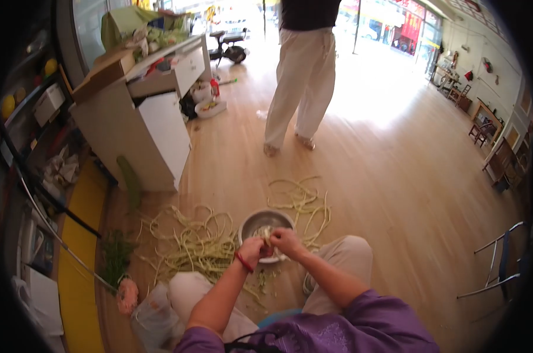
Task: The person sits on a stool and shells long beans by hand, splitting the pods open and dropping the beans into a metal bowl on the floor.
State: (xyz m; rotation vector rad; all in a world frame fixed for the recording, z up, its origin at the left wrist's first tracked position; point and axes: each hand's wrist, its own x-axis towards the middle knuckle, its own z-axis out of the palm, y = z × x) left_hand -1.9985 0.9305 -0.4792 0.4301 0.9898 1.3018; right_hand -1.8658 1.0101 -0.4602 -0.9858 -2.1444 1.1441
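Both of my hands are over a round metal bowl [249,220] on the floor between my knees. My left hand [253,249], with a red band at the wrist, is closed around pale green long beans [267,234] at the bowl's near side. Fingers of my right hand [286,242] are pinched on the same beans from the right. Short cut pieces lie inside the bowl, partly hidden by my hands. A large tangled heap of long beans [202,250] spreads on the floor left of the bowl. A smaller loose pile [302,197] lies beyond it to the right.
Another person [302,82] stands ahead with light trousers. A white cabinet [140,129] with an open door is at the left, with a long green gourd [128,179] by it. Leafy greens [116,256] and a plastic bag [155,315] lie left. A folding chair [505,265] stands right.
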